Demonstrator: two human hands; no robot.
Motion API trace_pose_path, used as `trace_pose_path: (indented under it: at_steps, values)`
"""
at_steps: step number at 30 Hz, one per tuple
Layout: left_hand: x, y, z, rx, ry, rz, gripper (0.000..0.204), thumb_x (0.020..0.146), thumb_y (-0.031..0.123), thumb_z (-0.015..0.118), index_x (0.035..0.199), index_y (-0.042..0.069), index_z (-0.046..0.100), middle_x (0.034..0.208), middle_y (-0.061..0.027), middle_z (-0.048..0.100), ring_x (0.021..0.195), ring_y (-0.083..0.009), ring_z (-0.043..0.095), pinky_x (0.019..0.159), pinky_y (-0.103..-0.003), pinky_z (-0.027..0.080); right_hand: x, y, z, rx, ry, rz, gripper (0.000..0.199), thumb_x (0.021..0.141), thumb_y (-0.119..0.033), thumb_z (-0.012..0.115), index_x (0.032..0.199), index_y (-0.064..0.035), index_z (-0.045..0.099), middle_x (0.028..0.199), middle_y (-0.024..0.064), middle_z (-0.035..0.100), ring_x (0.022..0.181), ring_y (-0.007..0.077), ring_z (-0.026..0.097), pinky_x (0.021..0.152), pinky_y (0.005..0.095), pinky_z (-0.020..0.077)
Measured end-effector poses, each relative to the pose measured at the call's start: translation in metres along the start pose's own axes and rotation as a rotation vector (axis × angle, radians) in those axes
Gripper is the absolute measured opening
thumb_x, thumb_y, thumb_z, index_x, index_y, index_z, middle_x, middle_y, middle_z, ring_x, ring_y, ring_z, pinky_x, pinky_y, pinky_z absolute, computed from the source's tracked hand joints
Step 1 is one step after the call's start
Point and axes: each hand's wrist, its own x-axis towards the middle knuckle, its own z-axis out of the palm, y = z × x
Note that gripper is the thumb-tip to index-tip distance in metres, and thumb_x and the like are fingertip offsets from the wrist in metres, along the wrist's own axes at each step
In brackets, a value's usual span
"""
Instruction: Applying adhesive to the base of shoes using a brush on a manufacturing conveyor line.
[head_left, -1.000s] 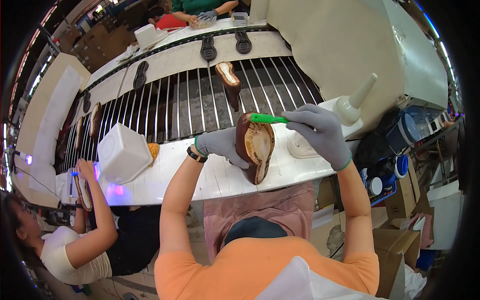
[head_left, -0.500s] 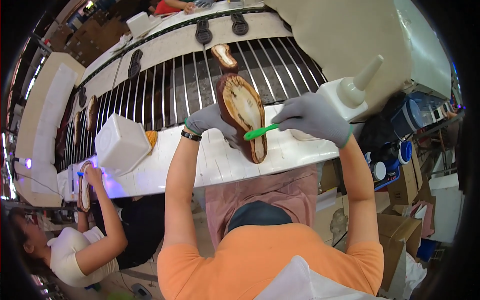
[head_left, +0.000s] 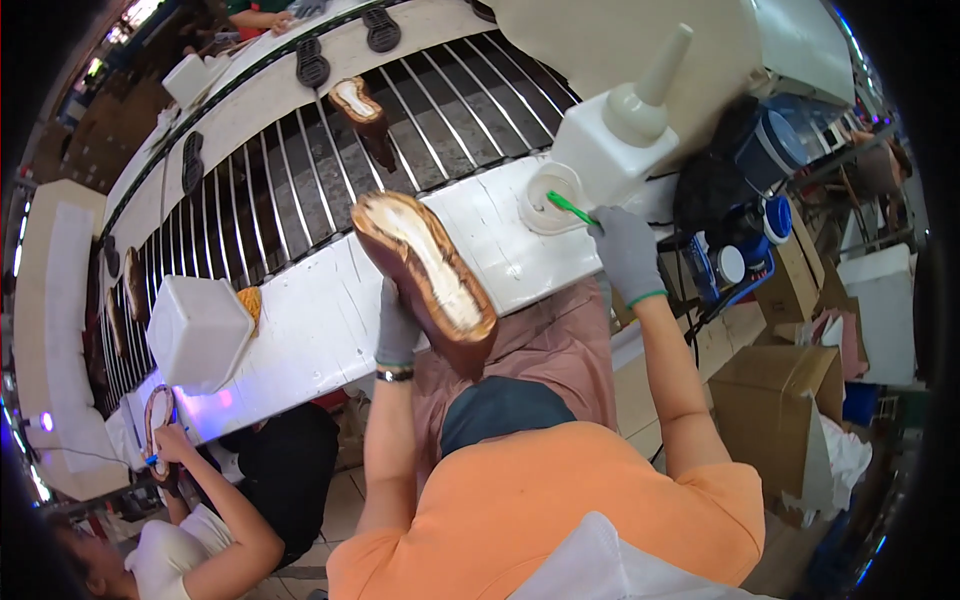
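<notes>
My gloved left hand (head_left: 397,332) grips a brown shoe upper (head_left: 478,338) from its left side, the pale underside turned up and tilted over the table's near edge. The upper hides most of the fingers. Between the fingertips of my gloved right hand (head_left: 628,256) is a green brush (head_left: 573,209), shaped like a toothbrush. Its head dips into a small whitish cup (head_left: 533,217) on the table. Right behind the cup stands a white squeeze bottle (head_left: 615,150) with a long nozzle.
A white worktable (head_left: 320,310) runs along a roller conveyor (head_left: 440,115) carrying another shoe upper (head_left: 357,103). Black soles (head_left: 312,64) lie on the far ledge. A white square container (head_left: 198,330) stands at left, near a co-worker (head_left: 215,520) holding a shoe piece. Cardboard boxes (head_left: 775,410) are at right.
My right hand has carried the green brush from the shoe upper to the cup. My left hand has drawn the upper nearer and turned it. The whole view has shifted.
</notes>
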Motion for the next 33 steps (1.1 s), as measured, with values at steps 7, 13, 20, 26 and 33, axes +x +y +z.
trace_pose_path:
  at_steps: [7, 13, 20, 26, 33]
  values:
    - [-0.059, -0.031, 0.021, -0.626, -0.278, -0.262, 0.073, 0.098, 0.061, 0.043, 0.143, 0.004, 0.043, 0.132, -0.0216, 0.058, 0.109, -0.0381, 0.062, 0.09, -0.046, 0.055, 0.014, -0.006, 0.023, -0.164, -0.061, -0.036, 0.012, 0.087, -0.016, 0.061, 0.092, -0.0068, 0.065, 0.083, 0.0171, 0.066, 0.075, 0.0368, 0.065, 0.069, 0.0472, 0.0507]
    - [-0.054, -0.025, 0.009, -0.7, -0.238, -0.169, 0.072, 0.099, 0.061, 0.04, 0.146, 0.006, 0.04, 0.137, -0.0178, 0.055, 0.115, -0.0336, 0.06, 0.096, -0.043, 0.052, 0.008, 0.022, 0.007, 0.868, -0.405, 0.47, 0.025, 0.093, -0.023, 0.063, 0.104, -0.0032, 0.073, 0.078, 0.0081, 0.071, 0.055, 0.0102, 0.056, 0.049, 0.0246, 0.0419]
    - [-0.045, 0.002, 0.04, -0.073, -0.035, -0.126, 0.071, 0.097, 0.056, 0.05, 0.144, 0.003, 0.042, 0.136, -0.0148, 0.056, 0.117, -0.0271, 0.06, 0.102, -0.038, 0.049, 0.014, -0.028, -0.028, 1.373, -0.454, 0.4, 0.026, 0.094, -0.023, 0.062, 0.091, 0.0001, 0.075, 0.073, 0.0011, 0.065, 0.051, 0.0037, 0.045, 0.047, 0.0188, 0.0337]
    - [-0.048, 0.029, 0.089, 0.26, 0.046, -0.022, 0.062, 0.099, 0.04, 0.055, 0.142, -0.001, 0.039, 0.133, -0.0108, 0.056, 0.114, -0.0196, 0.059, 0.097, -0.033, 0.05, 0.009, -0.074, -0.081, 1.211, -0.409, -0.163, 0.021, 0.077, 0.001, 0.071, 0.097, 0.0015, 0.075, 0.082, 0.0038, 0.069, 0.073, 0.0111, 0.061, 0.065, 0.0244, 0.0471]
    - [-0.049, 0.046, 0.114, 0.476, -0.006, 0.151, 0.063, 0.097, 0.035, 0.056, 0.142, -0.004, 0.038, 0.132, -0.0116, 0.055, 0.115, -0.0181, 0.056, 0.098, -0.031, 0.047, -0.005, -0.082, -0.099, 1.02, -0.348, -0.402, 0.025, 0.075, 0.002, 0.074, 0.1, 0.0002, 0.075, 0.082, 0.0088, 0.069, 0.077, 0.0166, 0.065, 0.069, 0.0275, 0.0498]
